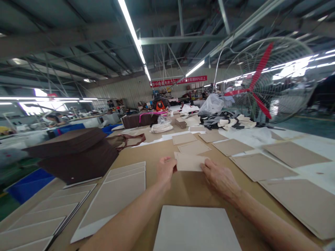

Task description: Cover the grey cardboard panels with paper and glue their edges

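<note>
Both my hands hold a small beige card piece [188, 162] just above the brown table [188, 188]. My left hand [165, 170] pinches its left edge, fingers closed on it. At the piece's right edge, my right hand [219, 176] grips with its fingers curled. A light grey board [195, 228] lies on the table close in front of me, between my forearms.
Grey boards [115, 195] lie fanned out at left, beside a stack of dark brown sheets [75, 153]. Several tan sheets [261, 166] cover the table at right and behind. A big fan with red blades [261, 83] stands at the right. People work at the far tables.
</note>
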A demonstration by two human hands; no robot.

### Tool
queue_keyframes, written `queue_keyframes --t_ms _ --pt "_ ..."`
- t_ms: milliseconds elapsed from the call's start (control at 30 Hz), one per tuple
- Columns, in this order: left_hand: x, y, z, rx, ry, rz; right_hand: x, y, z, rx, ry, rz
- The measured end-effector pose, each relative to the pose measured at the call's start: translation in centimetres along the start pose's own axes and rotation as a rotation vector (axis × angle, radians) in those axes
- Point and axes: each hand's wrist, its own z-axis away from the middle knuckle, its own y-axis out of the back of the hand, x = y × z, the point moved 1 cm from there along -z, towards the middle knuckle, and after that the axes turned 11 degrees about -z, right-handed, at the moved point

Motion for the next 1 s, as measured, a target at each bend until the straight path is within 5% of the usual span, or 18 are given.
queue_keyframes --t_ms 167,300,400,700,1000 --pt "2.2 2.8 3.2 -0.013 -0.178 0.052 0.3 3.5 0.7 0.259 -0.212 -0.203" --pt "0.3 4.6 5.6 -0.038 -0.22 0.017 -1.7 4.6 3.6 0.499 -0.567 -1.072" --pt "-1.0 4.5 7.1 -0.061 -0.193 0.04 -4.7 3.4 5.5 0.524 -0.697 -1.355" --pt "-0.3 5.0 9.3 0.009 -0.177 0.238 -8.5 0.9 6.6 0.46 -0.686 -1.362" --pt "0.0 6.3 10.1 -0.109 -0.163 0.375 -6.8 0.4 10.1 0.187 -0.583 -0.931"
